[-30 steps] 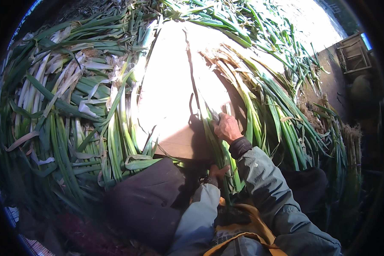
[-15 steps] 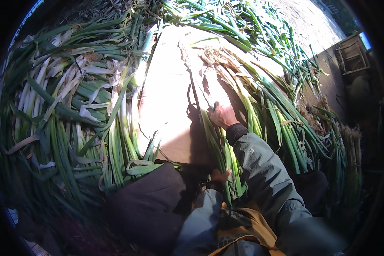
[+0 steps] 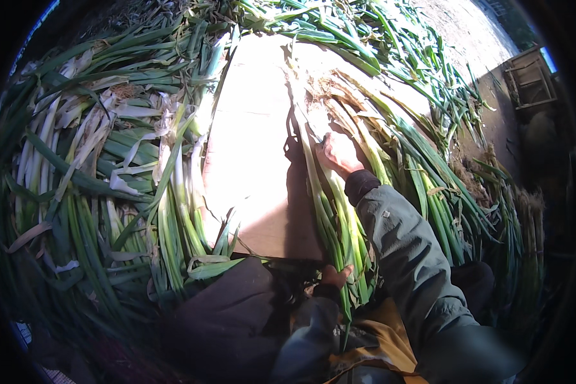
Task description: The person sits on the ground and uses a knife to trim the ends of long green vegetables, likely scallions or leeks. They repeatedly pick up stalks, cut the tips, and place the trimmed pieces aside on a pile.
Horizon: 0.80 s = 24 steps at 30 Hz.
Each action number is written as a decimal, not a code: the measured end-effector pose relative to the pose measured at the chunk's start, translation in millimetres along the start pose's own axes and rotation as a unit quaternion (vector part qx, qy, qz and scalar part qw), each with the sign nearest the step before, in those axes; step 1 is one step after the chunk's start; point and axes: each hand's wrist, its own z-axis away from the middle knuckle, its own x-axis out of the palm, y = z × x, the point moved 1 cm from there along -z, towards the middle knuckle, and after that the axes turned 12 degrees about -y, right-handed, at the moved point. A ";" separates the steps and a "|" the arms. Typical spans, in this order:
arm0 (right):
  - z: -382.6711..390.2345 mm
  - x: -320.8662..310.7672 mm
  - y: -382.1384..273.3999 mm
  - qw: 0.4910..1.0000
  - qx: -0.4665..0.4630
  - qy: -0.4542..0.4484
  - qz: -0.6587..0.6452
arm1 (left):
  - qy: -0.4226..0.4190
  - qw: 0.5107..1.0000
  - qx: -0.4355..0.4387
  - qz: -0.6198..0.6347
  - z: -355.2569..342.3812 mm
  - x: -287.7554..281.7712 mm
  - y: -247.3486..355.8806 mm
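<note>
Several long green onions [image 3: 339, 217], with pale stems and green leaves, lie lengthwise along the right side of a sunlit tan board [image 3: 256, 141]. My right hand [image 3: 339, 155] is closed over their pale stems, below the dry brown roots [image 3: 323, 86]. A narrow grey-blue thing [image 3: 316, 133] shows beside its thumb; glare hides what it is. Closer to me, past the board's near edge, my left hand [image 3: 335, 276] is wrapped around the green leaves of the same bunch. Its fingers are partly hidden by the leaves and shadow.
A big heap of green onions [image 3: 89, 160] covers the left side. More leaves [image 3: 390, 45] are piled beyond the board and along its right. Rooted bundles [image 3: 525, 217] lie at the far right, near a wooden crate [image 3: 530, 77]. My dark-clothed knee [image 3: 230, 294] is at the board's near edge.
The onion stem at the bunch's left edge has shifted slightly right on the board. My right hand has moved slightly up and right; my left hand stays on the leaves.
</note>
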 end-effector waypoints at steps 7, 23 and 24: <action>-1.6 -3.5 0.3 0.995 -0.015 -0.007 -0.097 | -0.052 0.997 0.014 0.063 2.4 -2.6 4.4; -11.6 -21.4 7.8 0.999 -0.001 -0.004 0.053 | -0.030 0.997 0.011 0.070 -10.7 4.6 -7.3; -13.9 -19.1 9.6 0.997 -0.025 0.014 0.069 | -0.029 0.997 0.014 0.073 -12.2 5.5 -9.7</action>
